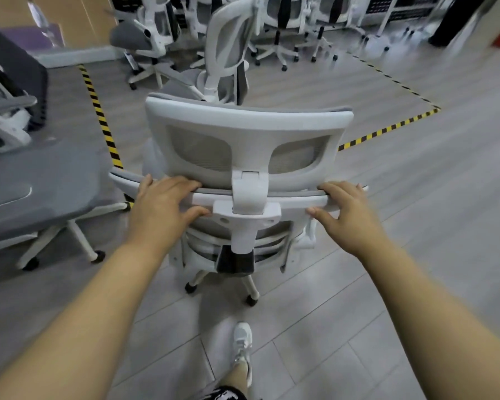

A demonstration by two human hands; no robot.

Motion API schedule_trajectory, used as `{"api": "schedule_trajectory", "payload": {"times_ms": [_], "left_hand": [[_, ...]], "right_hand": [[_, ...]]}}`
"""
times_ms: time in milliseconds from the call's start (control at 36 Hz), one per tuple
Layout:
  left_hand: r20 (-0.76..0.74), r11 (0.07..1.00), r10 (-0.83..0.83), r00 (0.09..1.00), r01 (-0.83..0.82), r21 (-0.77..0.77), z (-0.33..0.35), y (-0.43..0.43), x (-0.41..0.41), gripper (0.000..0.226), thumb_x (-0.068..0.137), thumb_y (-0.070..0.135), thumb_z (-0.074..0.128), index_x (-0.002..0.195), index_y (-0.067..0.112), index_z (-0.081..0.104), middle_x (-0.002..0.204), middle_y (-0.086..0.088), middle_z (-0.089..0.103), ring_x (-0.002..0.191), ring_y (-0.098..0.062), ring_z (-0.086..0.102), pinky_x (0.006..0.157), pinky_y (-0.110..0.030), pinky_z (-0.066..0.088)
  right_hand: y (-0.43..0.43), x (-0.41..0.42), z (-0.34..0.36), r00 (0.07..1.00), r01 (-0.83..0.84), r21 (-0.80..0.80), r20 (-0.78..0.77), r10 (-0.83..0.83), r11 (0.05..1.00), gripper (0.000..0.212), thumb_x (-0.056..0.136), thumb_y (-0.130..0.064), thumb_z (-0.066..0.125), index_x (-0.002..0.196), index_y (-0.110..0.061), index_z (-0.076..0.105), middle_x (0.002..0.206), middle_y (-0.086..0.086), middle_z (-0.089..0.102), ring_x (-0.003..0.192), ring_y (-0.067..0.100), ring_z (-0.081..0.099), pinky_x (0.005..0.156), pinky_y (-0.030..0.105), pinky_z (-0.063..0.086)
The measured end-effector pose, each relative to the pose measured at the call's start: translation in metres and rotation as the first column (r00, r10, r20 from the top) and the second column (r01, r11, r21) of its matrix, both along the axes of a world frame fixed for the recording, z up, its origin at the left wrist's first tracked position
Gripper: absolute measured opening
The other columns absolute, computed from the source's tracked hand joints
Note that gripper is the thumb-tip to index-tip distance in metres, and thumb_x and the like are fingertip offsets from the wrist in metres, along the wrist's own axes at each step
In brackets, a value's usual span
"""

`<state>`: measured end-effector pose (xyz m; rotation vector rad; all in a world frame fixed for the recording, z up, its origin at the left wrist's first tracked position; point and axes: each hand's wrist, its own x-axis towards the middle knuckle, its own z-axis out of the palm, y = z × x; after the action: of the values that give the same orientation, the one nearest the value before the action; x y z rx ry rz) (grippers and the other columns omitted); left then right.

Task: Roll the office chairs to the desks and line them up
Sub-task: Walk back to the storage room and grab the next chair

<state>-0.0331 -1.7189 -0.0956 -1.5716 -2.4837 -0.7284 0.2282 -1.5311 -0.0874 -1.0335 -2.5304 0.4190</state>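
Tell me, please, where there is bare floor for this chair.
Bare floor lies right of the held chair, either side of the striped tape. Left is tight against the grey chair; ahead, a white chair and the parked cluster crowd it.

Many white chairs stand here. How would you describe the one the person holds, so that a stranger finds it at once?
Start from the yellow-and-black floor tape; the held chair stands between the near ends of its two lines, back toward the camera. Unlike the other chairs, it alone has the left hand and the right hand gripping its backrest's top rail below the headrest.
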Motion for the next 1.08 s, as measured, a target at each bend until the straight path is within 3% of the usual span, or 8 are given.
{"api": "schedule_trajectory", "payload": {"times_ms": [194,361,639,833,1083], "left_hand": [[0.009,0.993,-0.111,0.994,0.11,0.035,-0.003,0.116,-0.016,0.046,0.072,0.042,0.074,0.11,0.016,0.067,0.111,-0.004,0.067,0.108,-0.025,0.058,0.109,-0.048,0.025],[0.011,0.979,-0.202,0.979,0.201,0.035,0.0,0.22,-0.029,0.045,0.071,0.038,0.076,0.109,0.016,0.067,0.11,-0.003,0.067,0.108,-0.024,0.058,0.106,-0.051,0.028],[0.011,0.958,-0.287,0.958,0.287,-0.005,0.002,0.379,-0.041,0.043,0.078,0.041,0.07,0.114,0.02,0.063,0.118,-0.001,0.063,0.114,-0.023,0.053,0.109,-0.053,0.023],[0.009,0.95,-0.311,0.95,0.311,0.005,0.009,0.483,-0.046,0.043,0.085,0.044,0.062,0.122,0.021,0.058,0.125,0.002,0.059,0.119,-0.018,0.048,0.113,-0.048,0.019],[0.005,0.954,-0.3,0.954,0.299,0.035,0.015,0.613,-0.05,0.043,0.086,0.043,0.062,0.12,0.018,0.061,0.123,0.0,0.06,0.113,-0.011,0.041,0.106,-0.033,0.016]], "right_hand": [[0.087,-0.001,0.01,0.991,0.118,-0.022,0.064,-0.116,0.993,0.048,0.085,-0.039,0.065,0.125,-0.014,0.057,0.126,0.003,0.055,0.116,0.022,0.043,0.109,0.047,0.03],[0.166,-0.004,0.015,0.97,0.222,-0.023,0.102,-0.219,0.975,0.048,0.085,-0.041,0.064,0.125,-0.017,0.056,0.126,0.001,0.055,0.116,0.026,0.043,0.098,0.037,0.035],[0.298,-0.003,0.009,0.937,0.337,-0.033,0.111,-0.331,0.941,0.05,0.084,-0.043,0.063,0.125,-0.014,0.057,0.126,0.004,0.055,0.118,0.034,0.044,0.102,0.035,0.028],[0.396,-0.008,0.013,0.936,0.344,-0.004,0.079,-0.342,0.939,0.048,0.085,-0.04,0.063,0.123,-0.012,0.058,0.122,0.009,0.057,0.114,0.035,0.046,0.103,0.058,0.034],[0.532,-0.018,0.019,0.925,0.355,-0.021,0.153,-0.347,0.935,0.051,0.086,-0.044,0.06,0.128,-0.016,0.055,0.129,0.005,0.053,0.121,0.036,0.041,0.105,0.054,0.035]]}}
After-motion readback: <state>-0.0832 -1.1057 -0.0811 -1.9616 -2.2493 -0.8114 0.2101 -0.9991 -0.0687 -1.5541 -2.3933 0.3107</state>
